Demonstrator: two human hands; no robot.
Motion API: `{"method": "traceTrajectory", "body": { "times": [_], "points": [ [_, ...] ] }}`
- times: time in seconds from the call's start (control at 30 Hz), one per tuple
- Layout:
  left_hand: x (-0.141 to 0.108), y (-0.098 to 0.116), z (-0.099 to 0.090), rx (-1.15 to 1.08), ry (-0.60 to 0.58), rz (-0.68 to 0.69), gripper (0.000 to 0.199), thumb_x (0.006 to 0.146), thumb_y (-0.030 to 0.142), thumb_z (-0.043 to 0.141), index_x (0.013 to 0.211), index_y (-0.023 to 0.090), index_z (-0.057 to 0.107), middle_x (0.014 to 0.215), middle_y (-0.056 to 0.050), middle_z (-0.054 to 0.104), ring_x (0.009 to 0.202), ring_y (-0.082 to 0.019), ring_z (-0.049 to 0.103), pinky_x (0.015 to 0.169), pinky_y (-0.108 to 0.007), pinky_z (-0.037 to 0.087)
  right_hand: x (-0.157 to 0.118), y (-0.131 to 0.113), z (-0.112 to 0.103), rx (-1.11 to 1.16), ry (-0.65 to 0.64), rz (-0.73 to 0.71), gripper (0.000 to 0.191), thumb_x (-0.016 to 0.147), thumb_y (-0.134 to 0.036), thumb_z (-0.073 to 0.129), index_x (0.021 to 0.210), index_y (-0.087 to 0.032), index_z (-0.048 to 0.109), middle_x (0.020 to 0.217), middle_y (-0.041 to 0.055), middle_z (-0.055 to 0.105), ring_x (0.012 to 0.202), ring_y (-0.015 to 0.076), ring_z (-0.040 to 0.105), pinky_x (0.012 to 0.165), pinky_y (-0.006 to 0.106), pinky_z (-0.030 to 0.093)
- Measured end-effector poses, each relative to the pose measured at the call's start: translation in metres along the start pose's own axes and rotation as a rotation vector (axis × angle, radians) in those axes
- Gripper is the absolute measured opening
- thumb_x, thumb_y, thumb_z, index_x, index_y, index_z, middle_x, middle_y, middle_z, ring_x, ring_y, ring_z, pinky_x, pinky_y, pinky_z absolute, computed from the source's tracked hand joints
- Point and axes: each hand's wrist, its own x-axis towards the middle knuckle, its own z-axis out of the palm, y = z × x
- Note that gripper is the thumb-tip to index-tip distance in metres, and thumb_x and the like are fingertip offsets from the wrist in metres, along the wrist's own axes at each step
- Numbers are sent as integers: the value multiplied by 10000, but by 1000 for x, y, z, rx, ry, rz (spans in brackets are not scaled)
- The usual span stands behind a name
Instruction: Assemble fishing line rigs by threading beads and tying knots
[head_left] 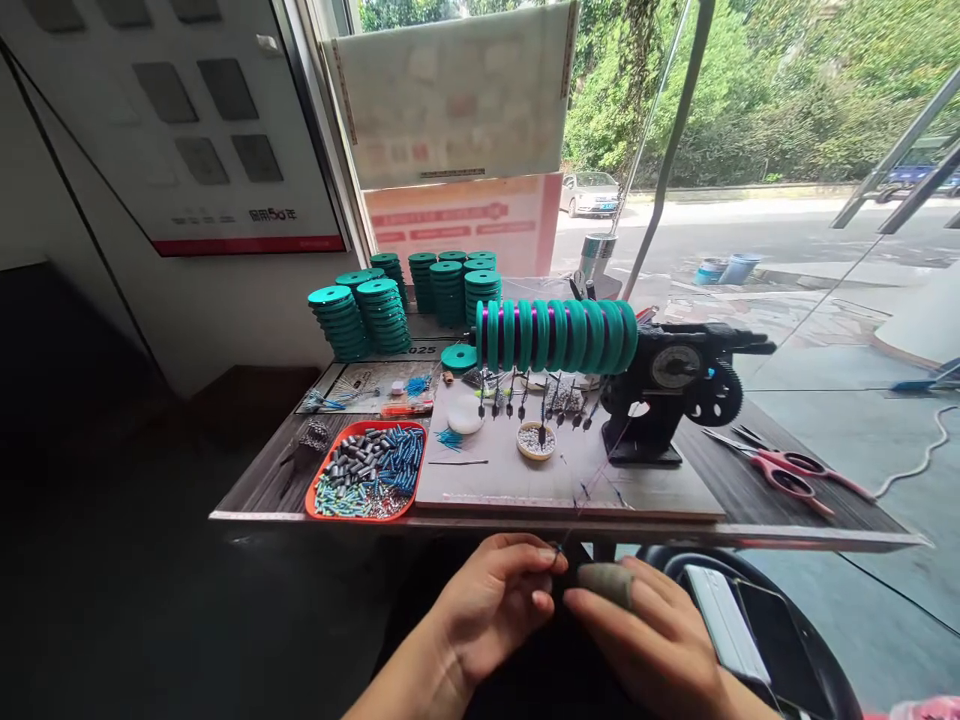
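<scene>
Left hand (491, 600), right hand (660, 630) | board (480, 484) atop dark table (259, 487) | street (720, 218) outside

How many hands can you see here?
2. The left hand and the right hand are side by side, just in front of the table. I see no others.

A dark wood-grain table (262, 482) with a pale front edge carries everything. At its left back lies a printed sheet (360, 383), with an orange cutter (407, 409) at its near side; stacks of green spools (383, 320) stand behind. An orange tray (360, 516) sits by the front edge, just beside a pale board (510, 488). On the board are a black winder (645, 445) at the right, a round bowl (536, 456), a white disc (465, 418), blue snippets (448, 439) and a thin dark strip (459, 462). Red-handled scissors (765, 458) lie right of the board.
</scene>
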Motion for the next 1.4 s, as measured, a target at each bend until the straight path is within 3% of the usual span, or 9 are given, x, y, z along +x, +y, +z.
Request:
{"method": "traceTrajectory", "body": {
  "times": [0.1, 0.3, 0.37, 0.5, 0.57, 0.7, 0.87, 1.1, 1.4],
  "points": [
    [1, 0, 0, -19, 0, -12, 102, 586, -21, 634, 571, 80, 638, 600, -51, 640, 494, -69, 553, 400, -109, 385, 3, 3, -1, -138, -78, -199, 252, 875, -75, 428, 1026, -109, 627, 557, 27, 575, 503, 143, 502, 479, 271, 392],
    [-2, -3, 3, -24, 19, -23, 108, 575, -21, 640, 567, 86, 625, 584, -37, 627, 483, -58, 538, 396, -106, 363, 8, 0, 4, -100, -31, -146, 230, 883, -107, 443, 877, -119, 673, 528, 23, 558, 486, 135, 468, 488, 269, 359],
    [-3, -5, 4, -11, 28, -7, 112, 560, -5, 666, 581, 98, 629, 589, -21, 622, 499, -58, 538, 406, -109, 357, 6, 0, 7, 130, 0, 76, 194, 870, -147, 495, 814, -162, 680, 563, 18, 572, 514, 131, 495, 507, 250, 383],
    [-4, -5, 5, 136, -13, 90, 98, 548, 65, 708, 589, 114, 634, 590, 0, 596, 525, -72, 530, 443, -143, 343, -2, -3, 15, 917, -90, 966, 220, 802, -367, 605, 690, -179, 620, 548, -16, 535, 509, 113, 500, 502, 219, 389],
    [-4, -4, 6, 424, -15, 258, 72, 590, 116, 687, 560, 125, 623, 564, 13, 555, 484, -73, 485, 456, -182, 327, -7, -6, 17, 1108, -139, 1144, 336, 785, -453, 589, 609, -170, 551, 465, -40, 457, 459, 103, 449, 482, 219, 375],
    [-8, -3, 6, 1015, 92, 703, 88, 671, 131, 630, 587, 159, 631, 739, -17, 563, 645, -131, 519, 589, -243, 376, -12, -16, 9, 932, -139, 978, 255, 778, -366, 614, 621, -169, 576, 546, -12, 524, 523, 108, 497, 511, 205, 396],
    [-11, -10, 3, 1122, 91, 818, 105, 744, 183, 584, 655, 174, 639, 864, -44, 563, 756, -163, 532, 630, -247, 395, 4, -28, -9, 531, -95, 511, 108, 797, -189, 572, 735, -221, 655, 629, -1, 598, 528, 98, 548, 494, 166, 422],
    [-1, -19, -5, 704, 51, 718, 122, 684, 280, 668, 617, 179, 653, 740, -18, 531, 818, -180, 513, 760, -262, 382, 14, -9, -27, 496, 298, 800, 186, 751, -234, 667, 931, -278, 657, 763, 1, 697, 615, 134, 646, 547, 162, 512],
    [0, -26, 0, 541, -28, 615, 199, 641, 336, 714, 585, 160, 639, 548, 44, 437, 510, -80, 376, 509, -214, 300, -13, -22, 10, 396, 289, 729, 56, 752, -257, 662, 786, -238, 702, 690, 24, 682, 607, 155, 659, 548, 197, 538]
  ]
}}
